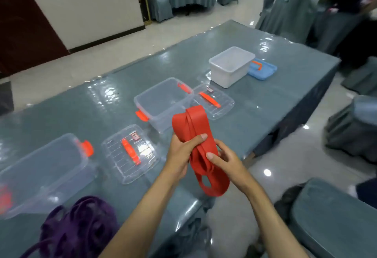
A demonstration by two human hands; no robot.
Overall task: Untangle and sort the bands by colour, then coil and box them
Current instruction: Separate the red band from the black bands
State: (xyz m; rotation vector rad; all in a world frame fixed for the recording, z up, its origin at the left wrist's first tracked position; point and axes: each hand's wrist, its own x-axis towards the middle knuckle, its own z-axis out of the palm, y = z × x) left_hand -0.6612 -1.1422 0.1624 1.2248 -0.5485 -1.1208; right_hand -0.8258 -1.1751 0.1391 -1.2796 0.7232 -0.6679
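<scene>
Right now both hands hold the red bands (201, 149) up in the air, just past the near edge of the table (265, 86). The left hand (181, 155) grips the bunch near its middle, with the thumb pressed across the front. The right hand (226, 161) pinches the loops a bit lower, thumb on top and fingers behind.

These bands look soft, flat and bendy, like wide rubber. They probably weigh very little. One loop stands up above the hands and more loops hang down below, so they flop and do not keep a shape. They may stretch and spring back if let go, so a coil could pop open.

A good place to hold is the middle of the bunch, where all the loops cross. Squeezing there should keep them together.

A clear box (163, 102) sits open on the table just behind the bands, with its lid (216, 102) beside it. A pile of purple bands (81, 229) lies on the table at the near left, next to another box (44, 174).
</scene>
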